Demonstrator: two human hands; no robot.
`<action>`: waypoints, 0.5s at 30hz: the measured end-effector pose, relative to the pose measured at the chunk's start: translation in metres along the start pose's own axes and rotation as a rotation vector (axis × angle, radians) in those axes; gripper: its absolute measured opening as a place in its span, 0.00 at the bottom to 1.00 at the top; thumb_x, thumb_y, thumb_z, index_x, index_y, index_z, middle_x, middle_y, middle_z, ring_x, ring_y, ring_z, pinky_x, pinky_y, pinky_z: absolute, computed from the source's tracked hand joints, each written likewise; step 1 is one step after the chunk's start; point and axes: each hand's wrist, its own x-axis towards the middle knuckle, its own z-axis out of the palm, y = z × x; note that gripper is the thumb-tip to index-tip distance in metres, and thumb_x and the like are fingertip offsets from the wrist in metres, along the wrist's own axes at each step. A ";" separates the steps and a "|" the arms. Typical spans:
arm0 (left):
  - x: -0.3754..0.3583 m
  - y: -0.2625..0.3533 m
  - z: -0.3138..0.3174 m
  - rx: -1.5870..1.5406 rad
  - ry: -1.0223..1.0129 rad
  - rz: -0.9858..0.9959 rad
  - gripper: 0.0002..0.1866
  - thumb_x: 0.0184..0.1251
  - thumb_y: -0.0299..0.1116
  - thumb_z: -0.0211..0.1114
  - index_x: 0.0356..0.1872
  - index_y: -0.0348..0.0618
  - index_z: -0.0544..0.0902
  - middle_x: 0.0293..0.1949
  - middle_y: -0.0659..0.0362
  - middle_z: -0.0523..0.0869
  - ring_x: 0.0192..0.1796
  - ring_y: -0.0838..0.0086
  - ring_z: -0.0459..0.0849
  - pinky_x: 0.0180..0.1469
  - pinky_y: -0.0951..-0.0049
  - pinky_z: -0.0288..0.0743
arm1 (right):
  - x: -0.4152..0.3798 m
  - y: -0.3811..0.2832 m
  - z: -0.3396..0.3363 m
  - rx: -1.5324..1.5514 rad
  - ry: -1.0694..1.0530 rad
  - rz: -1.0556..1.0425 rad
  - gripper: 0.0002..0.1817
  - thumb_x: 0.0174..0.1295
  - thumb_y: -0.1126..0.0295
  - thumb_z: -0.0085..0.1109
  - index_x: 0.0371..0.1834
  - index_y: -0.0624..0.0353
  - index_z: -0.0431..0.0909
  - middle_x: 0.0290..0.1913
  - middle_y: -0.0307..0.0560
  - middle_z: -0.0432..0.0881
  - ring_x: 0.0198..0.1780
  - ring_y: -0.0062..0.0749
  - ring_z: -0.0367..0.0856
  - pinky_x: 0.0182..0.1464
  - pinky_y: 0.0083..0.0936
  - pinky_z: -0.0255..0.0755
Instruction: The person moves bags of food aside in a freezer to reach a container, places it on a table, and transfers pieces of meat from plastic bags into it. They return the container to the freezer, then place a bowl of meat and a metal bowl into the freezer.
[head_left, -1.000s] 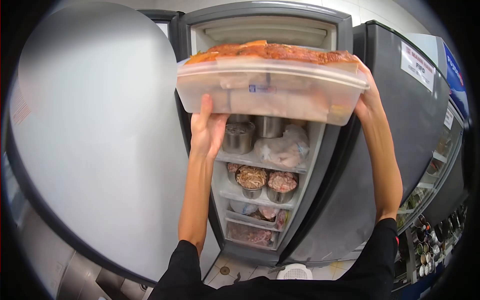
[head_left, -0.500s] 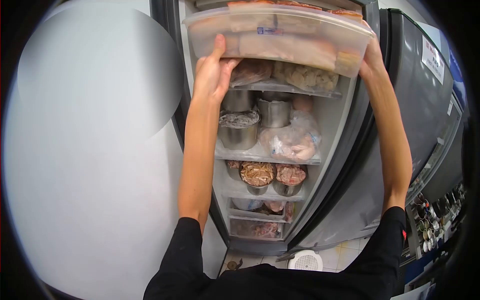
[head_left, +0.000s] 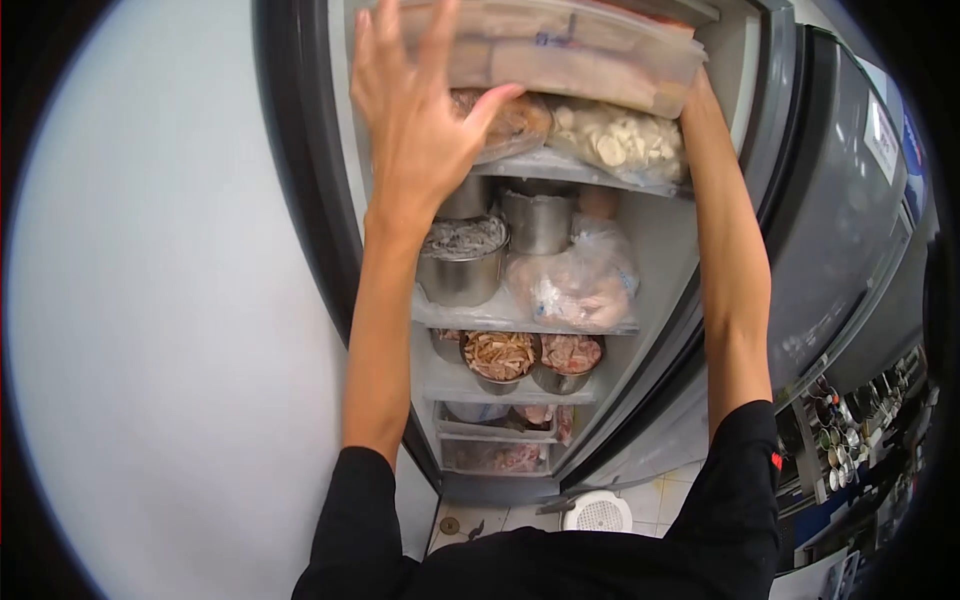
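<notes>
A long translucent plastic container (head_left: 590,65) with pale, wrapped-looking contents sits tilted at the upper shelf of an open fridge, above bagged food. My left hand (head_left: 425,120) is spread against its left front, fingers up and thumb out to the right. At the container's right end, my right hand (head_left: 697,85) reaches behind the edge, and its fingers are hidden. Directly below the container lie a bag of pale sliced pieces (head_left: 620,142) and a bag of brownish food (head_left: 515,128).
Lower shelves (head_left: 470,318) hold metal pots (head_left: 465,270), a bag of pale meat (head_left: 580,285), bowls of cut food (head_left: 500,358) and clear bins (head_left: 495,457). The open white door (head_left: 170,300) stands left; a grey fridge (head_left: 815,200) stands right. A white drain cover (head_left: 598,512) lies on the floor.
The container has moved up and deeper into the fridge. My left hand has changed from gripping its lower edge to spread fingers on its front. My right hand has gone behind the end.
</notes>
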 end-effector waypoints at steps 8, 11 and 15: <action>0.010 -0.007 0.042 -0.202 -0.324 -0.143 0.58 0.50 0.39 0.79 0.81 0.62 0.50 0.82 0.50 0.35 0.81 0.43 0.32 0.77 0.35 0.36 | -0.121 -0.008 0.057 -0.866 0.093 -0.167 0.40 0.70 0.59 0.56 0.78 0.58 0.43 0.54 0.66 0.80 0.58 0.49 0.79 0.62 0.37 0.73; 0.019 -0.015 0.047 -0.192 -0.370 -0.147 0.53 0.54 0.36 0.76 0.80 0.59 0.53 0.82 0.49 0.39 0.81 0.43 0.33 0.78 0.38 0.40 | -0.132 0.001 0.031 -1.384 -0.013 -0.529 0.47 0.67 0.62 0.61 0.80 0.57 0.38 0.51 0.65 0.80 0.54 0.46 0.81 0.59 0.36 0.74; 0.022 -0.028 0.088 -0.143 -0.273 -0.091 0.44 0.59 0.30 0.71 0.77 0.51 0.59 0.80 0.46 0.48 0.80 0.43 0.45 0.79 0.44 0.45 | -0.100 -0.011 0.026 -1.349 -0.080 -0.206 0.55 0.59 0.71 0.70 0.81 0.55 0.36 0.44 0.60 0.83 0.41 0.40 0.83 0.51 0.38 0.76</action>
